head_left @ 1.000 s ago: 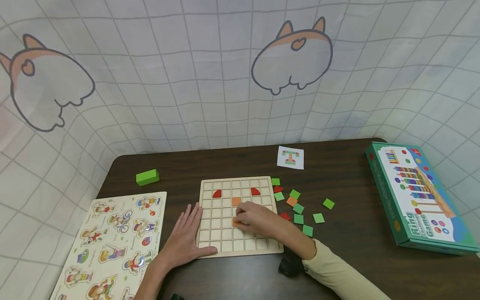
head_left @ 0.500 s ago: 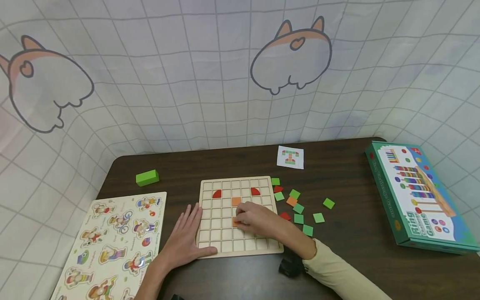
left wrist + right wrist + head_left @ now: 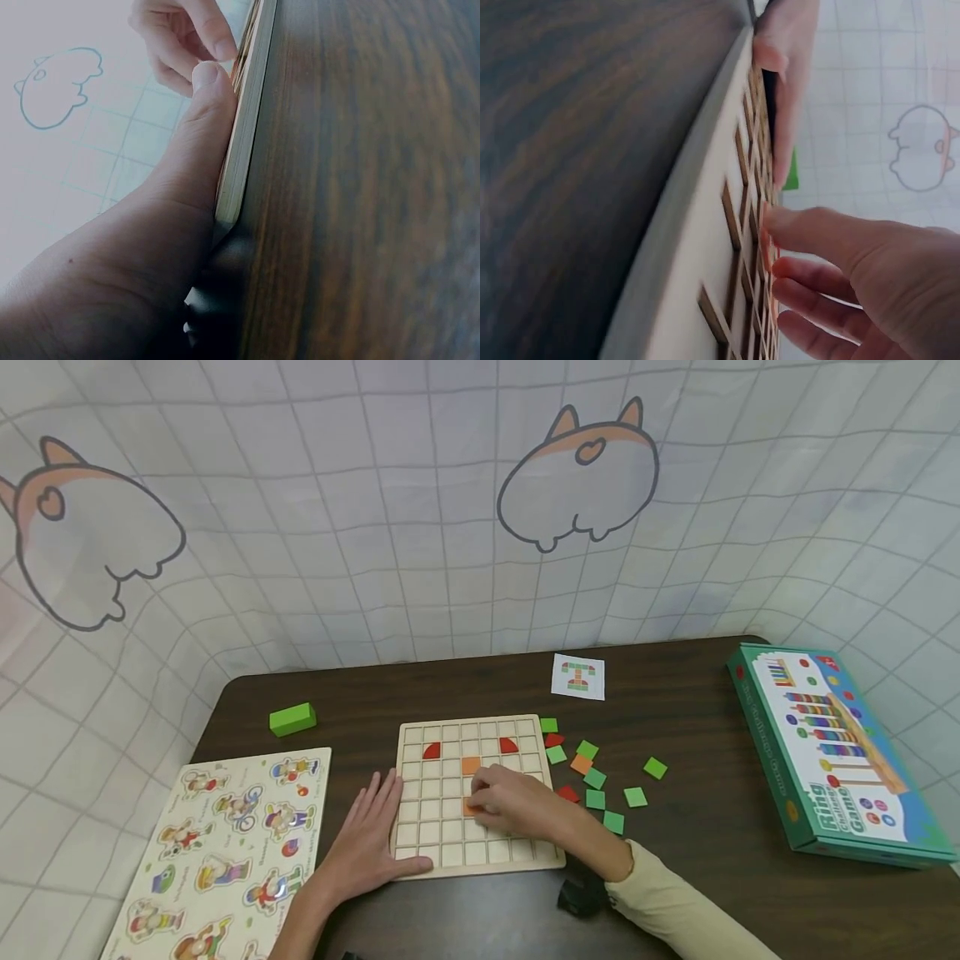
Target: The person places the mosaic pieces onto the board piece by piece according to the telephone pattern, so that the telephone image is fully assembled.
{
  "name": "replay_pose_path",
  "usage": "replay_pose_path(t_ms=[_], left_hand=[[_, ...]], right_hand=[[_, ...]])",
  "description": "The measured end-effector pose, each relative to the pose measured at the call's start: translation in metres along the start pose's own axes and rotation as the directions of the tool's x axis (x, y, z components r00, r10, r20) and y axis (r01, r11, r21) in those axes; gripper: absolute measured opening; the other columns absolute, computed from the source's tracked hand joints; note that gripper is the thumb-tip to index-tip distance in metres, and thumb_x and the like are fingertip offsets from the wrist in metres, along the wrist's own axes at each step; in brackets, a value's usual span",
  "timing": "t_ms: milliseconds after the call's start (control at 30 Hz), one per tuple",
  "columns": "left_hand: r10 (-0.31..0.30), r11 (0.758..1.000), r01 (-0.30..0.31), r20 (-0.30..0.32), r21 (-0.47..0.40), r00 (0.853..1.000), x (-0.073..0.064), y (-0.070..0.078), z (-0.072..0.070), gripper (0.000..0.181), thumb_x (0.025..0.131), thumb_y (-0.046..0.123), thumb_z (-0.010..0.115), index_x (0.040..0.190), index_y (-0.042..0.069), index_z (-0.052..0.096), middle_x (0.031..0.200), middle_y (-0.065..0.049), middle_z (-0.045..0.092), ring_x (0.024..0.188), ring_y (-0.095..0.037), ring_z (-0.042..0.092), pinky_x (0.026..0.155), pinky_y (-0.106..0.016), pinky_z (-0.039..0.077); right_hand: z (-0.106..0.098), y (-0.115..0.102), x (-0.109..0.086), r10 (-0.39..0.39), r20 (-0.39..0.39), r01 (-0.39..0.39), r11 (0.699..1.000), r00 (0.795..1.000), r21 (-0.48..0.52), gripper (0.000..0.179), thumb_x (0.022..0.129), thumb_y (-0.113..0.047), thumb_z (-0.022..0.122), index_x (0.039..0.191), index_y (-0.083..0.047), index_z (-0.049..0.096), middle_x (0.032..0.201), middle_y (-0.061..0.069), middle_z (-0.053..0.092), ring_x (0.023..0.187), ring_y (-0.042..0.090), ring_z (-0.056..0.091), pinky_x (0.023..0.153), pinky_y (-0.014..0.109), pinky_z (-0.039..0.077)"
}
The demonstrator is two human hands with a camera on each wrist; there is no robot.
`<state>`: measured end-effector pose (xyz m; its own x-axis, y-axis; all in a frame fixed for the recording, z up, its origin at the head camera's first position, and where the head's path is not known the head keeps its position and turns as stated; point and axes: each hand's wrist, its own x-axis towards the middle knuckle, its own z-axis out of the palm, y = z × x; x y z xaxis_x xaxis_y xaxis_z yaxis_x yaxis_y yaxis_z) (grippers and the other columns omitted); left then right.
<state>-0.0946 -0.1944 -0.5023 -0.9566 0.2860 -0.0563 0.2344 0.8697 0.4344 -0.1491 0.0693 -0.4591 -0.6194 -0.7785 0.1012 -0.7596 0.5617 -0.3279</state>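
A pale wooden grid board point(image 3: 495, 869) lies flat on the dark table, with red quarter-round tiles point(image 3: 432, 751) in two upper cells and an orange square tile point(image 3: 471, 766) in a middle one. Along the board's left edge rests my left hand point(image 3: 363, 835), fingers straight, its thumb over the front left corner. My right hand point(image 3: 513, 802) is over the middle of the board and pinches a second orange square tile point(image 3: 468, 807) at a cell. In the right wrist view, that orange tile point(image 3: 764, 240) stands tilted at the thumb; the fingertips cover part of it.
Several loose green, red and orange tiles point(image 3: 595, 799) lie right of the board. Behind stands a printed pattern card point(image 3: 578, 677). A green block point(image 3: 292, 719) and a picture puzzle board point(image 3: 225, 872) are at left; a green game box point(image 3: 840, 756) is at right.
The head view has shifted very slightly. Both hands keep their places on the board, and the right fingers stay at the same orange tile.
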Motion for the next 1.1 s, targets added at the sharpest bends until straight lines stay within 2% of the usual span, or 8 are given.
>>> replay_pose_path(t_ms=[133,300,400,533,733,967,1100], left_hand=[[0.000,1.000,0.000,-0.001,-0.003,1.000,-0.001,0.000,0.002,0.125,0.067,0.078,0.066,0.155,0.005,0.016,0.165,-0.011,0.010,0.152,-0.036,0.008,0.120,-0.057,0.015],[0.000,1.000,0.000,-0.005,-0.009,1.000,-0.001,0.000,0.002,0.125,0.067,0.078,0.066,0.156,0.005,0.015,0.165,-0.010,0.008,0.152,-0.035,0.007,0.120,-0.057,0.015],[-0.001,1.000,0.001,-0.007,-0.003,1.000,-0.001,0.000,0.002,0.125,0.067,0.078,0.066,0.156,0.005,0.015,0.165,-0.010,0.009,0.152,-0.035,0.007,0.120,-0.058,0.015],[-0.004,1.000,0.004,-0.007,0.003,1.000,0.000,-0.001,0.003,0.126,0.067,0.079,0.065,0.156,0.005,0.015,0.165,-0.010,0.009,0.152,-0.036,0.008,0.120,-0.058,0.016],[-0.002,1.000,0.002,-0.009,0.008,1.000,0.000,-0.002,0.003,0.126,0.067,0.079,0.065,0.156,0.006,0.015,0.165,-0.010,0.009,0.152,-0.035,0.008,0.120,-0.057,0.015],[-0.003,1.000,0.003,-0.011,0.006,1.000,0.000,-0.001,0.003,0.125,0.067,0.079,0.065,0.156,0.006,0.015,0.165,-0.009,0.009,0.152,-0.035,0.008,0.120,-0.057,0.015],[0.002,1.000,-0.001,-0.010,0.005,1.000,-0.001,-0.001,0.003,0.125,0.067,0.078,0.066,0.156,0.006,0.015,0.165,-0.009,0.009,0.152,-0.035,0.008,0.120,-0.057,0.015]], right_hand=[[-0.006,0.006,-0.015,0.021,0.010,-0.022,0.999,1.000,0.037,0.025,0.089,-0.022,0.069,0.113,-0.015,0.073,0.108,-0.001,0.065,0.095,0.013,0.057,0.075,0.022,0.052],[-0.024,0.027,-0.049,0.079,-0.058,-0.077,0.997,0.995,0.032,0.032,0.087,-0.022,0.072,0.118,-0.013,0.070,0.111,0.002,0.064,0.096,0.016,0.057,0.074,0.025,0.052],[-0.033,0.048,-0.069,0.147,-0.120,-0.149,0.989,0.982,-0.010,0.034,0.084,-0.023,0.075,0.116,-0.011,0.070,0.109,0.004,0.064,0.093,0.016,0.057,0.073,0.028,0.053],[-0.038,0.073,-0.086,0.236,-0.154,-0.242,0.970,0.960,-0.021,0.033,0.083,-0.022,0.076,0.113,-0.009,0.071,0.105,0.005,0.064,0.088,0.017,0.056,0.070,0.030,0.052],[-0.041,0.086,-0.094,0.280,-0.165,-0.283,0.959,0.946,0.002,0.030,0.082,-0.020,0.077,0.109,-0.009,0.072,0.101,0.005,0.064,0.088,0.017,0.056,0.070,0.032,0.052],[-0.039,0.088,-0.095,0.302,-0.157,-0.314,0.948,0.940,-0.056,0.026,0.082,-0.023,0.077,0.103,-0.007,0.073,0.099,0.006,0.063,0.088,0.019,0.056,0.071,0.033,0.052],[-0.037,0.091,-0.097,0.312,-0.154,-0.325,0.944,0.937,-0.061,0.022,0.082,-0.022,0.077,0.098,-0.008,0.075,0.097,0.004,0.062,0.086,0.017,0.055,0.068,0.030,0.050]])
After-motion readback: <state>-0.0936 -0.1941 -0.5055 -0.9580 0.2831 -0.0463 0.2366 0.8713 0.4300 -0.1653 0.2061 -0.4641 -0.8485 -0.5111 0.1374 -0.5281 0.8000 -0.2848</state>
